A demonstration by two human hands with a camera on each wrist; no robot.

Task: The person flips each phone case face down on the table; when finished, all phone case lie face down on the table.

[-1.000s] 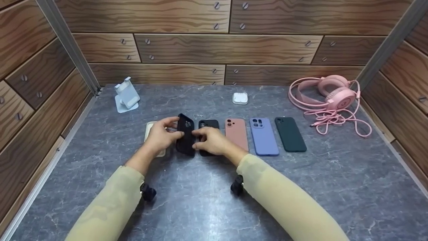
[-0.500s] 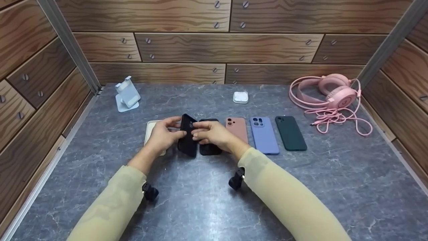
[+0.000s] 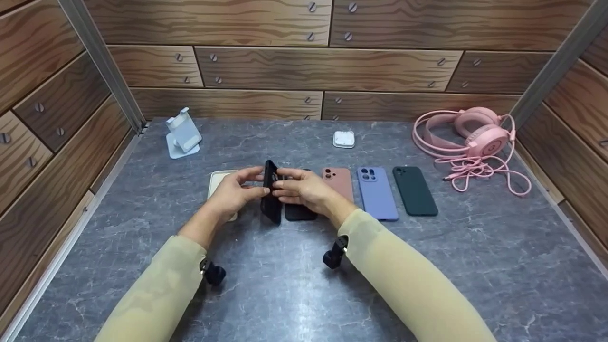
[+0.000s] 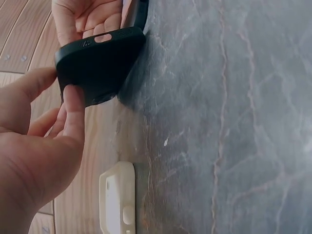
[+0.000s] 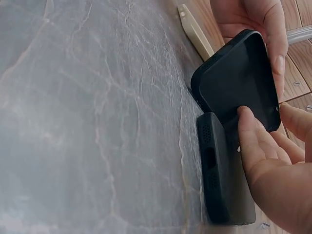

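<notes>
A black phone case (image 3: pixel 271 205) stands on its long edge on the table, nearly upright. My left hand (image 3: pixel 232 192) pinches it from the left, thumb and fingers at its edge and back in the left wrist view. From the other side my right hand (image 3: pixel 308 192) holds it too; in the right wrist view a fingertip presses on the hollow inner face of the case (image 5: pixel 231 80) and another touches its rim. Partly under my right hand lies a second black case (image 3: pixel 301 213). A cream case (image 4: pixel 117 195) lies beside my left hand.
Rightward in the row lie a pink case (image 3: pixel 339 183), a lavender case (image 3: pixel 378 197) and a dark green case (image 3: pixel 416 194). Farther back are a pale phone stand (image 3: pixel 184 134), a small white box (image 3: pixel 344 139) and pink headphones (image 3: pixel 487 140) with a tangled cable.
The held black case has turned steeper, almost edge-on to the head view, and shifted slightly right. My right fingers have moved from its right edge onto its inner face.
</notes>
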